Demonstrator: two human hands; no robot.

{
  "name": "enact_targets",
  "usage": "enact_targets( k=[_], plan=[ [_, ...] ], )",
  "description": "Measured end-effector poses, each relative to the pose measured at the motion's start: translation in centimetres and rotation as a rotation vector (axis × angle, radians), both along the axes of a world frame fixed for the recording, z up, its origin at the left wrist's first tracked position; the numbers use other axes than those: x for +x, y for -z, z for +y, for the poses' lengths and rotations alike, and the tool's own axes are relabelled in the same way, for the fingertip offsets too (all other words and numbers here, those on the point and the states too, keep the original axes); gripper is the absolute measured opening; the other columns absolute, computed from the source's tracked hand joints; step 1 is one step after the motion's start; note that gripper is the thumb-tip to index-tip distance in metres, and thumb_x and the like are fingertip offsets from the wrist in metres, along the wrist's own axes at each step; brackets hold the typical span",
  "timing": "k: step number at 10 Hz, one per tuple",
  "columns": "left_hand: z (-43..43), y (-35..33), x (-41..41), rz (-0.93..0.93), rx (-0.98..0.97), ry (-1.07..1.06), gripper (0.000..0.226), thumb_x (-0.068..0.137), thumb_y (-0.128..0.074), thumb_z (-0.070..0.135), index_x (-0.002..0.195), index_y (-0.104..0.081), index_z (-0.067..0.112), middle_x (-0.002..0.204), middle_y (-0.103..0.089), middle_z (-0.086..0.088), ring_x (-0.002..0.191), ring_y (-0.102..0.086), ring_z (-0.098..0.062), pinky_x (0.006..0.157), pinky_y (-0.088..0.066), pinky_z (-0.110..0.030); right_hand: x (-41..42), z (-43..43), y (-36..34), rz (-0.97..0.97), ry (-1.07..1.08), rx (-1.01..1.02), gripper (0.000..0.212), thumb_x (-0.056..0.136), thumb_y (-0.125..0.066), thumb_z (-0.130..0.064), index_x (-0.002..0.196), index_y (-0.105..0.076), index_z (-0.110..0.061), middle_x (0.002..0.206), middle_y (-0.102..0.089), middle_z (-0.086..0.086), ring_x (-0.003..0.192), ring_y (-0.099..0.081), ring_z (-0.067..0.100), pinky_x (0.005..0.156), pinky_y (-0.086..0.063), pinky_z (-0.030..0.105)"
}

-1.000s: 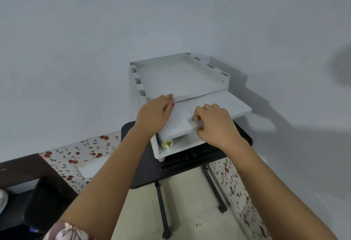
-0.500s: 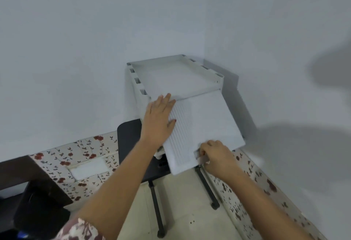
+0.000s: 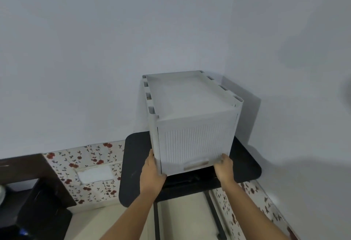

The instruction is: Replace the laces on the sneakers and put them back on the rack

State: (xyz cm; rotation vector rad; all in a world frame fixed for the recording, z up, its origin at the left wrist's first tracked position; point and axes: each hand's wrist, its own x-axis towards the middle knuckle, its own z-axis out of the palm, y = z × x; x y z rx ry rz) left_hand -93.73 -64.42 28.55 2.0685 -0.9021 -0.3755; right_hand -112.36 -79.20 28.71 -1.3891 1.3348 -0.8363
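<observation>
Looks about done: the rack (image 3: pixel 191 97) sits on the black counter (image 3: pixel 136 163) with its door (image 3: pixel 195 141) shut, sneakers out of sight, presumably inside. Left hand (image 3: pixel 152 171) lies flat on its side. Right hand (image 3: pixel 225 168) touches the door corner, grip unclear.

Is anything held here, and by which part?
Nothing is lifted: the left hand presses the rack at its lower left corner; the right hand touches the door at its lower right corner, grip unclear.

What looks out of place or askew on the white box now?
Nothing stands out. The white box stands upright on the black table, its ribbed door closed and square. The left hand and right hand touch its lower corners.
</observation>
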Motion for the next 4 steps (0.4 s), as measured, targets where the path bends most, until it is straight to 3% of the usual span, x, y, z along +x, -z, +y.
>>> enact_targets(
  k=[1,3,4],
  plan=[
    [0.0,-0.2,-0.3,-0.046,0.037,-0.045,0.088,0.076,-0.068,0.009,0.147,-0.021,0.031,0.143,-0.039,0.003,0.106,-0.059,-0.020,0.073,-0.049,-0.029,1.4,-1.2,1.3,0.016,0.065,0.039,0.025,0.084,-0.039,-0.001,0.104,-0.054,0.000,0.114,-0.051,0.020,0.093,-0.058,0.037,0.083,-0.054,0.048],
    [-0.1,0.3,-0.4,-0.109,0.028,-0.078,0.076,0.085,-0.067,0.017,0.146,-0.023,0.027,0.147,-0.035,0.005,0.111,-0.059,-0.021,0.085,-0.054,-0.040,2.0,-0.4,1.4,0.013,0.047,0.049,0.050,0.093,-0.047,-0.007,0.141,-0.032,-0.002,0.143,-0.027,0.013,0.117,-0.048,0.035,0.104,-0.042,0.049],
    [0.2,0.6,-0.4,-0.113,0.017,-0.063,0.075,0.086,-0.065,0.020,0.147,-0.022,0.030,0.146,-0.036,0.007,0.113,-0.058,-0.020,0.086,-0.053,-0.040,1.6,-0.1,2.2,0.014,-0.017,0.023,0.057,0.092,-0.048,-0.004,0.145,-0.028,-0.004,0.149,-0.026,0.010,0.125,-0.043,0.031,0.107,-0.039,0.044]
  ],
)
